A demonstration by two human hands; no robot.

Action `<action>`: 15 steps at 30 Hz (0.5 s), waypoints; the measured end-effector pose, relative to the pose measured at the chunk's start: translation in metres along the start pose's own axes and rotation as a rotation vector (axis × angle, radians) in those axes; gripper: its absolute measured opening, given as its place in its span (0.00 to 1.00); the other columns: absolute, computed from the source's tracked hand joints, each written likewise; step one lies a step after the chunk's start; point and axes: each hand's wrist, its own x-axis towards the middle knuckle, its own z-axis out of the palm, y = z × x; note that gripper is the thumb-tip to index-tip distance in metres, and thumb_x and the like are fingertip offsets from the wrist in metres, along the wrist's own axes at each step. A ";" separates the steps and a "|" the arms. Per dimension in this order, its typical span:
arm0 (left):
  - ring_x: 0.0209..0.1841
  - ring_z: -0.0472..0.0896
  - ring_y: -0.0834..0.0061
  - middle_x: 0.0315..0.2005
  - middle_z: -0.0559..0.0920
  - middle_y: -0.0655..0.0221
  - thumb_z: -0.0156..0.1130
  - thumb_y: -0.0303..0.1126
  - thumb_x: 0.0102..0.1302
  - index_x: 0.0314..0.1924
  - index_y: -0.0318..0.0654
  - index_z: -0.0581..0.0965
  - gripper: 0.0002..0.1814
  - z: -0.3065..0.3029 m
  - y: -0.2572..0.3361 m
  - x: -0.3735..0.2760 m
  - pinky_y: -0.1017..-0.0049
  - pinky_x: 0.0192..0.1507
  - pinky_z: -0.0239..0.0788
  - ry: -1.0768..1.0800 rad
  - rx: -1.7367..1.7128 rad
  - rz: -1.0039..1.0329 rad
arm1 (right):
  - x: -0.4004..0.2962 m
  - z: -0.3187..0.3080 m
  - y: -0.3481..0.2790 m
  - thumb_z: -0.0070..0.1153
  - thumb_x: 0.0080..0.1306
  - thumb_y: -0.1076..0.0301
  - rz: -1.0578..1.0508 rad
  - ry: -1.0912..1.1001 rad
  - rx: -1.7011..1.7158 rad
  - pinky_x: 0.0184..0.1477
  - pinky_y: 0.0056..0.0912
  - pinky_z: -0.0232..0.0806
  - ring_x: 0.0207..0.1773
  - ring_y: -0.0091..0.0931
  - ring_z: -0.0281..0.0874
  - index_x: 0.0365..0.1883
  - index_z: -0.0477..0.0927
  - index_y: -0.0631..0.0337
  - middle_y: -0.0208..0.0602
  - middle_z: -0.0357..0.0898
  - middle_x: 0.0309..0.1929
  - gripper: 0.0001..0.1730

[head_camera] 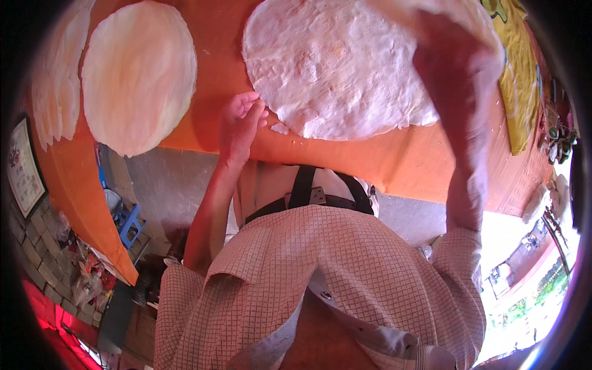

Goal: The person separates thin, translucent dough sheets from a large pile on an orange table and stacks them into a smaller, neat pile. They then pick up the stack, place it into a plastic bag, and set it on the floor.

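Observation:
A large round flatbread or sheet of dough [333, 69], white with a wrinkled, blistered surface, lies on an orange-covered table [416, 152]. At its near left edge is my left hand [243, 118], palm partly turned up, with loosely bent fingers and nothing visible in them. A small torn scrap [280, 128] sits beside these fingertips. My right arm stretches across the right part of the sheet. My right hand [439, 21] is a blur at the top edge, over the sheet's far right side, and its fingers cannot be made out.
A smoother, oval sheet of dough [138, 78] lies to the left, partly overhanging the table edge. Farther left is another pale sheet [60, 78]. A yellow cloth [520, 88] hangs at the right. A blue plastic stool or crate [127, 224] stands below the table at left.

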 end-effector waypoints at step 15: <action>0.31 0.81 0.79 0.32 0.82 0.69 0.59 0.34 0.67 0.45 0.39 0.76 0.10 0.016 -0.022 0.006 0.81 0.33 0.75 -0.319 -0.258 -0.207 | -0.115 0.064 -0.085 0.52 0.48 0.77 0.164 -0.412 0.334 0.33 0.43 0.71 0.32 0.38 0.78 0.34 0.81 0.56 0.38 0.78 0.27 0.14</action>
